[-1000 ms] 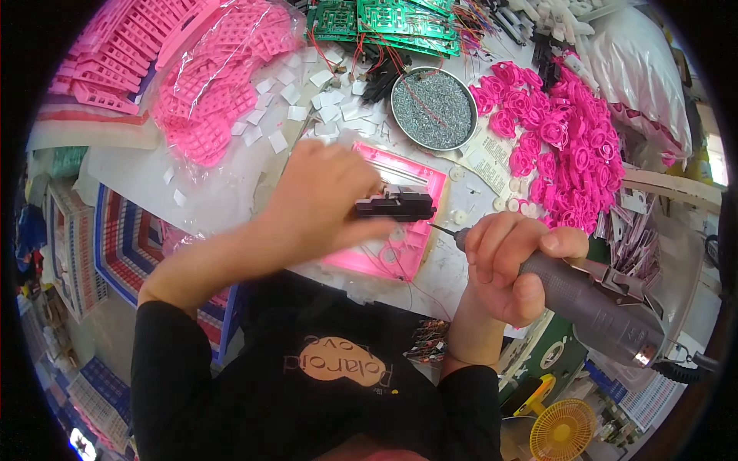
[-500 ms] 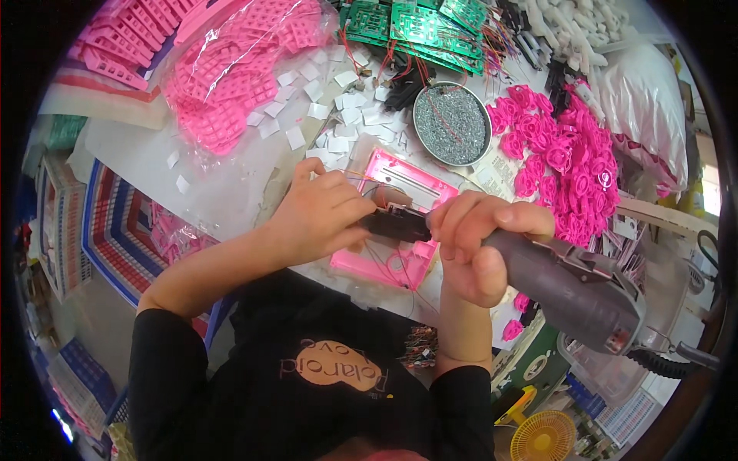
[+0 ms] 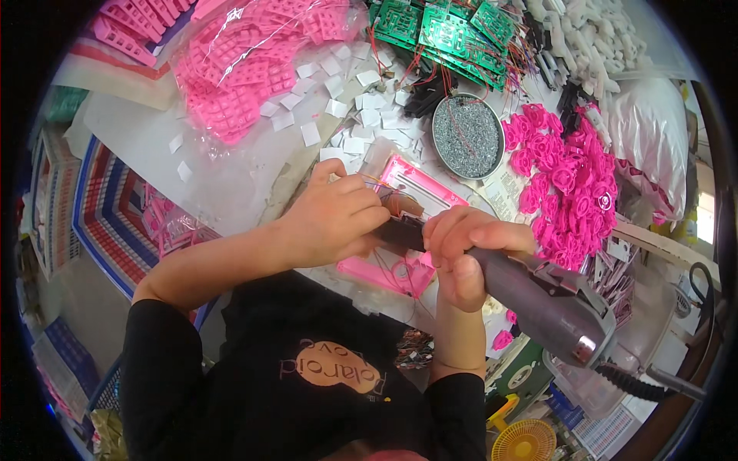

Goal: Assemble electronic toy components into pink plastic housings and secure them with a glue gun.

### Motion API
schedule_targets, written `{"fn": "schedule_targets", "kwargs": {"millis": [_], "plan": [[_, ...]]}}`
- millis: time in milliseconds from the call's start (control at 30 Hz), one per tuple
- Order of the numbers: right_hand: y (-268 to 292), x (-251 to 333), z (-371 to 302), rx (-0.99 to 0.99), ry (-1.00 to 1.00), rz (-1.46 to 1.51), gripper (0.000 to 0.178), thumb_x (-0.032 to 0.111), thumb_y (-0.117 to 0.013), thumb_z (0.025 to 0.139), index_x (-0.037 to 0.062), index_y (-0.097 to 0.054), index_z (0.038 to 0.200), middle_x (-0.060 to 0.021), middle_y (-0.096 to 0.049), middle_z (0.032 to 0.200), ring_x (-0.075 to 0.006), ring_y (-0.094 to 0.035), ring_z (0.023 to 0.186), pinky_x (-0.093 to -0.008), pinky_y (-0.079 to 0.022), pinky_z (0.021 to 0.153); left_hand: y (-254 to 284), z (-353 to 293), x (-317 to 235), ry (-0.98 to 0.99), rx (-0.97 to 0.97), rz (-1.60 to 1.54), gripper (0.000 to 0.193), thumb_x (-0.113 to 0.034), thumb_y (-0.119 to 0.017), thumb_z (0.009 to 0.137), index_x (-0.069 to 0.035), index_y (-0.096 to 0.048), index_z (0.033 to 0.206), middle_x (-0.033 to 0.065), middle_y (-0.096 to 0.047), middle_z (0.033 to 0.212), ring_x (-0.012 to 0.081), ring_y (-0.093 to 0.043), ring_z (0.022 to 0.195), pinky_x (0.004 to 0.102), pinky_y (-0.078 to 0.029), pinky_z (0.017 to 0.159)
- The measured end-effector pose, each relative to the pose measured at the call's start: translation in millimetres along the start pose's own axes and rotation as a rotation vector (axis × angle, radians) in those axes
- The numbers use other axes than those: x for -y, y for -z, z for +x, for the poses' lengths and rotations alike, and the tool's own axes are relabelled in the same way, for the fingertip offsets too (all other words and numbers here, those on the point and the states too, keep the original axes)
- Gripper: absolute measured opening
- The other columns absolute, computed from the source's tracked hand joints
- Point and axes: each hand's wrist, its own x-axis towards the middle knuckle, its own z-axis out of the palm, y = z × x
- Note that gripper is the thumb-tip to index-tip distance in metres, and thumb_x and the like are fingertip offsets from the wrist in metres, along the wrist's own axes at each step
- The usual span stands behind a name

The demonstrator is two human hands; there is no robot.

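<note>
My left hand [image 3: 334,211] is closed around a small black plastic part [image 3: 401,233], with thin coloured wires beside its fingers. A dark grey electric screwdriver [image 3: 542,303] lies in my right hand [image 3: 465,250], its front end pointed left toward the black part. The fingertips of that hand are at the part's right end, hiding the screwdriver tip. Under both hands rests an open pink plastic housing [image 3: 380,275], with thin wires running over it.
A round dish of small screws [image 3: 467,138] stands behind the housing. Around it are green circuit boards [image 3: 442,34], loose white squares [image 3: 310,134], a bag of pink keypad-like pieces [image 3: 231,84] and piled pink rose-shaped parts [image 3: 565,180]. A coiled cable [image 3: 626,382] trails from the screwdriver.
The view has shifted, so the table items sit a little further right. My right hand and the screwdriver have moved left, closer to my left hand. Both grips are kept.
</note>
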Motion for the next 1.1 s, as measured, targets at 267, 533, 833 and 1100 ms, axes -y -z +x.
{"fn": "schedule_targets", "kwargs": {"millis": [267,533,833,1100], "plan": [[-0.4,-5.4,6.3,0.168,0.057,-0.079,0.028,0.013,-0.068,0.091,0.0052,-0.043,0.101,-0.0049,-0.053,0.063,-0.0165,-0.051,0.053,-0.0336,-0.047,0.051,-7.2,-2.6,4.5,-0.080,-0.070,0.000,0.049,-0.027,-0.085,0.064,-0.012,-0.063,0.106,-0.0009,-0.061,0.096,0.0198,-0.058,0.089,0.0470,-0.032,0.092],[43.1,-0.8,-12.0,0.177,-0.374,-0.243,0.110,0.023,-0.090,0.070,0.0033,-0.026,0.157,-0.0145,-0.058,0.125,-0.0219,-0.054,0.115,-0.0423,-0.047,0.094,-0.4,10.2,9.2,-0.066,0.002,-0.019,0.041,-0.027,-0.081,0.073,-0.015,-0.062,0.107,0.0032,-0.063,0.111,0.0244,-0.055,0.118,0.0531,-0.028,0.106],[62.3,-0.2,-10.0,0.270,-0.590,-0.963,0.027,0.021,-0.070,0.090,0.0073,-0.069,0.113,-0.0158,-0.067,0.083,-0.0326,-0.064,0.072,-0.0413,-0.051,0.070,-12.4,12.9,-2.6,0.261,-0.138,-0.277,0.072,-0.033,-0.076,0.079,-0.004,-0.050,0.140,0.0052,-0.063,0.115,0.0289,-0.052,0.117,0.0507,-0.026,0.107],[54.0,12.2,33.3,0.254,-0.735,-1.436,0.038,0.034,-0.073,0.087,0.0044,-0.066,0.109,-0.0162,-0.069,0.081,-0.0341,-0.067,0.076,-0.0426,-0.051,0.071,-17.6,20.0,-17.3,0.134,-0.038,0.147,0.069,-0.029,-0.078,0.074,-0.004,-0.057,0.135,0.0067,-0.058,0.114,0.0281,-0.051,0.113,0.0496,-0.030,0.101]]}}
